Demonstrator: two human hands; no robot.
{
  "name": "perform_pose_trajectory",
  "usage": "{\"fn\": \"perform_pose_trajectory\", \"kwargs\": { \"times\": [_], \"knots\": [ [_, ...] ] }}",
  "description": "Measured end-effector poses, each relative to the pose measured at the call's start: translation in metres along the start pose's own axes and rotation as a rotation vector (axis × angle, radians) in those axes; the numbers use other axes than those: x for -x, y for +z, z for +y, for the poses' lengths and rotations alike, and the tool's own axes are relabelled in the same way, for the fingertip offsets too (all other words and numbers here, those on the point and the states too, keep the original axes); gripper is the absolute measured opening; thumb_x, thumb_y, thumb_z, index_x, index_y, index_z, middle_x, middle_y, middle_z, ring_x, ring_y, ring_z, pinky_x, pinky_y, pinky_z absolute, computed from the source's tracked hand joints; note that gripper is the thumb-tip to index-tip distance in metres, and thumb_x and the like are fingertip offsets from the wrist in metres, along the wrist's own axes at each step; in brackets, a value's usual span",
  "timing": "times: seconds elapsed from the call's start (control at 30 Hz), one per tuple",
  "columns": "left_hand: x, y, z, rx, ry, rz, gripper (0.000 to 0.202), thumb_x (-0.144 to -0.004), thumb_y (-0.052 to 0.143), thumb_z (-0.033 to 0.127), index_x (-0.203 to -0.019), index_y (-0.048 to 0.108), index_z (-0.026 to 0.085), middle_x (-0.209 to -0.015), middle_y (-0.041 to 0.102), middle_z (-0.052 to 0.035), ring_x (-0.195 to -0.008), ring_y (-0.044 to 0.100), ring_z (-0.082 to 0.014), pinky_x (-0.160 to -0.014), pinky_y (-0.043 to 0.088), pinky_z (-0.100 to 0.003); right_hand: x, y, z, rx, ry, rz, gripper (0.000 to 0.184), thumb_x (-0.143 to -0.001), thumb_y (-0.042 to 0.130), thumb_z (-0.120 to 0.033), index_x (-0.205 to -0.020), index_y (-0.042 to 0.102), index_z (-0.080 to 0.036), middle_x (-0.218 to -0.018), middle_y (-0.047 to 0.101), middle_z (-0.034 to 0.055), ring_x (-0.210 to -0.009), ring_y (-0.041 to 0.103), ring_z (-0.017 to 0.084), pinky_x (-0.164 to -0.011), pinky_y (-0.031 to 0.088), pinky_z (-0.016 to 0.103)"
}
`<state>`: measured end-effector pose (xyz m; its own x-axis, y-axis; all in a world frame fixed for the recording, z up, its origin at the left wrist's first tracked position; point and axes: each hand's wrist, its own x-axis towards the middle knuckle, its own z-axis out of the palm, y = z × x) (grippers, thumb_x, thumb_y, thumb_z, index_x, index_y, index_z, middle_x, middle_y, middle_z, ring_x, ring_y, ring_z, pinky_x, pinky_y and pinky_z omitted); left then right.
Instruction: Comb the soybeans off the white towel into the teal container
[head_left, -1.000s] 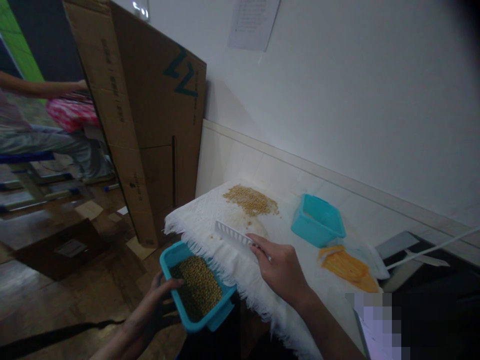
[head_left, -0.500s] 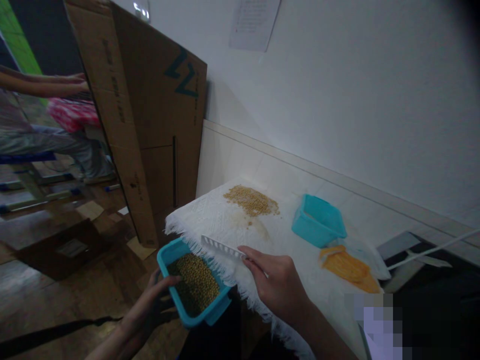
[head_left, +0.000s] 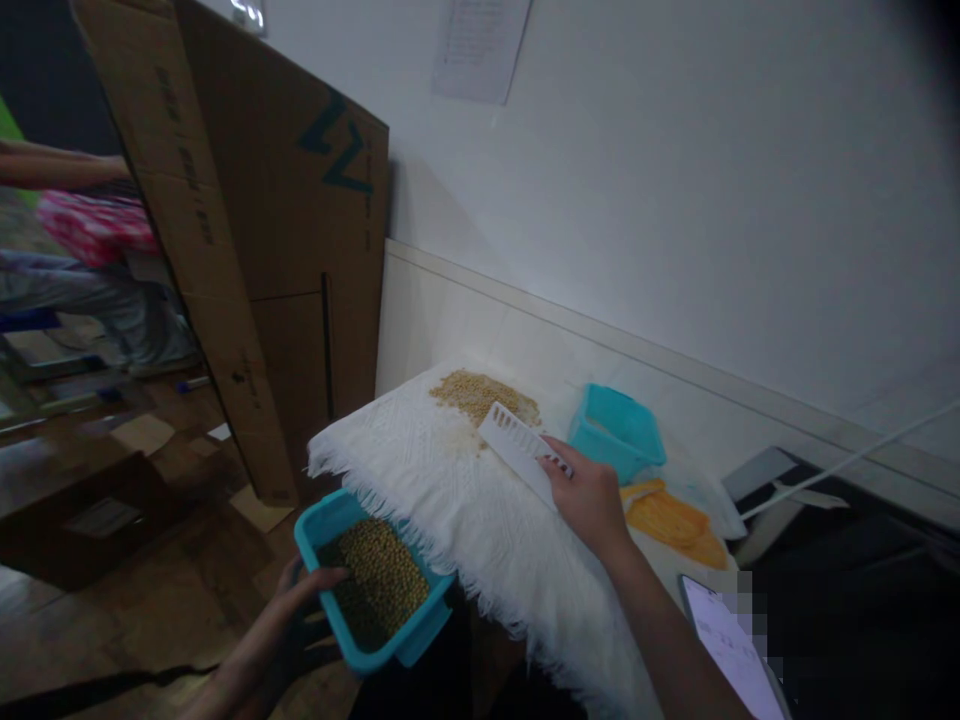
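My left hand (head_left: 296, 630) grips the left rim of a turquoise plastic container (head_left: 358, 655), its thumb over the edge. Many soybeans (head_left: 386, 575) lie inside that container, which is held just below the table's front edge. In my right hand (head_left: 589, 497) is a flat white plastic piece with a row of slots (head_left: 517, 450). Its far end is over the cloth, at the near edge of a spread pile of soybeans (head_left: 476, 393). A white fringed cloth (head_left: 420, 465) lies under the pile and hangs over the table edge.
A second turquoise container (head_left: 619, 435) stands right of the pile, beside orange material (head_left: 675, 525). A phone (head_left: 727, 640) lies at the lower right. A large cardboard box (head_left: 292, 220) stands at the left, with another person's arm (head_left: 60, 168) beyond it. The wall runs behind.
My right hand has moved the slotted white piece away from the front edge, up to the soybean pile, and turned it. My left hand still holds the container. The view has shifted slightly right.
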<state>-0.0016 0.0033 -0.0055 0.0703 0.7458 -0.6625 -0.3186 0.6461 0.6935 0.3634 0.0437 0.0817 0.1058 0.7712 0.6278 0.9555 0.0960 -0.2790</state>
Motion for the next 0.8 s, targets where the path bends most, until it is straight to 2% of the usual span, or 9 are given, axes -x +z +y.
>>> {"fn": "perform_pose_trajectory", "kwargs": {
  "times": [0.17,0.27,0.4,0.57,0.67,0.8],
  "knots": [
    [0.000,0.004,-0.001,-0.002,-0.026,0.013,0.081,-0.078,0.089,0.046,-0.147,0.047,0.038,-0.127,0.075,-0.0114,-0.091,0.083,-0.0355,-0.078,0.067,-0.049,-0.002,0.003,-0.005,0.060,-0.005,-0.043,0.035,-0.097,0.060,-0.021,-0.120,0.086,-0.025,-0.092,0.088,0.0067,-0.073,0.083,0.024,-0.068,0.063,0.029],
    [-0.001,0.004,0.000,0.001,-0.029,0.022,0.081,-0.079,0.088,0.043,-0.148,0.046,0.038,-0.131,0.074,-0.0122,-0.091,0.083,-0.0350,-0.077,0.068,-0.048,-0.001,-0.001,-0.005,-0.006,0.007,-0.064,0.034,-0.096,0.061,-0.021,-0.119,0.086,-0.025,-0.098,0.089,0.0069,-0.076,0.084,0.025,-0.073,0.066,0.032],
    [-0.002,0.003,-0.002,0.008,-0.021,0.023,0.089,-0.077,0.090,0.043,-0.152,0.044,0.038,-0.123,0.077,-0.0118,-0.091,0.083,-0.0354,-0.076,0.068,-0.047,0.003,-0.007,-0.005,-0.132,0.019,-0.068,0.032,-0.093,0.064,-0.023,-0.117,0.087,-0.024,-0.106,0.088,0.0070,-0.076,0.084,0.024,-0.080,0.068,0.035],
    [-0.001,0.004,-0.002,0.011,-0.017,0.023,0.100,-0.074,0.092,0.043,-0.159,0.040,0.038,-0.118,0.078,-0.0118,-0.089,0.083,-0.0355,-0.078,0.068,-0.049,0.006,-0.010,-0.005,-0.168,0.027,-0.070,0.033,-0.094,0.063,-0.025,-0.117,0.087,-0.024,-0.100,0.089,0.0059,-0.073,0.083,0.024,-0.075,0.068,0.034],
    [0.000,0.005,-0.001,-0.006,-0.022,0.017,0.106,-0.072,0.093,0.043,-0.162,0.037,0.035,-0.120,0.078,-0.0140,-0.089,0.083,-0.0355,-0.080,0.067,-0.050,0.009,-0.011,-0.006,-0.178,0.016,-0.078,0.033,-0.093,0.063,-0.023,-0.115,0.087,-0.024,-0.103,0.088,0.0069,-0.079,0.084,0.025,-0.078,0.068,0.034],
    [0.003,0.004,-0.001,-0.012,-0.025,-0.006,0.101,-0.075,0.091,0.046,-0.160,0.038,0.036,-0.121,0.078,-0.0126,-0.092,0.083,-0.0348,-0.080,0.066,-0.047,0.015,-0.016,-0.009,-0.202,0.027,-0.089,0.032,-0.094,0.063,-0.026,-0.115,0.087,-0.022,-0.101,0.088,0.0076,-0.073,0.083,0.025,-0.073,0.067,0.034]
  ]
}}
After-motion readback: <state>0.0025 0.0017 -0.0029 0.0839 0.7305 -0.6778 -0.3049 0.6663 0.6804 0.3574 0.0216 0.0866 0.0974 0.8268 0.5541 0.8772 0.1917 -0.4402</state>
